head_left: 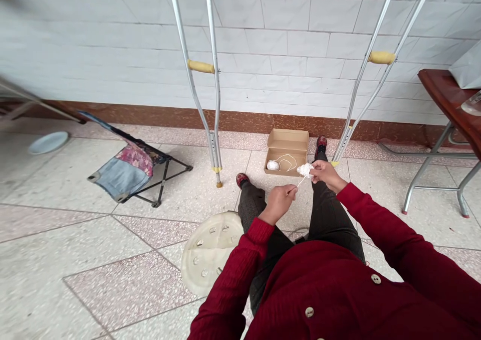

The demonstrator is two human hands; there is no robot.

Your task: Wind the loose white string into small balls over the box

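My right hand (326,174) is closed around a small white ball of yarn (304,169), held above my knees. My left hand (280,199) pinches the white strand (299,183) that runs up to that ball. Both arms wear red knitted sleeves. Beyond my hands an open cardboard box (286,142) lies on the floor with another white ball of yarn (272,165) and loose strand inside it. My legs in dark trousers stretch out toward the box.
Two metal crutches (210,79) (372,69) lean against the white tiled wall. A folding fabric stool (131,167) stands at left, a pale plastic lid (208,252) lies by my left leg, and a brown table (451,99) stands at right. A pale plate (48,142) lies far left.
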